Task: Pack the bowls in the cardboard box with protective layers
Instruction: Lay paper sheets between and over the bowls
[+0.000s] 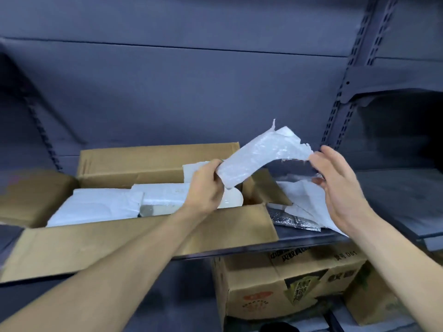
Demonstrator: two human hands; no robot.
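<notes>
Left hand (206, 185): pinching the lower end of a torn foam sheet (261, 155), lifted above the box's right end, probably to lay as padding.
Right hand (340, 185): fingers spread and loose, at the sheet's ragged upper edge; contact cannot be told.
Cardboard box (143, 238): on the shelf (294, 240), flaps open for loading.
Contents: white wrapped bundles (100, 207); one pale bowl (231, 200) partly showing under the left hand.
Spare foam sheets (304, 200): piled just right of the box, within reach.

A stockroom; slotted metal shelving (340, 97) holds printed cartons (275, 283).
</notes>
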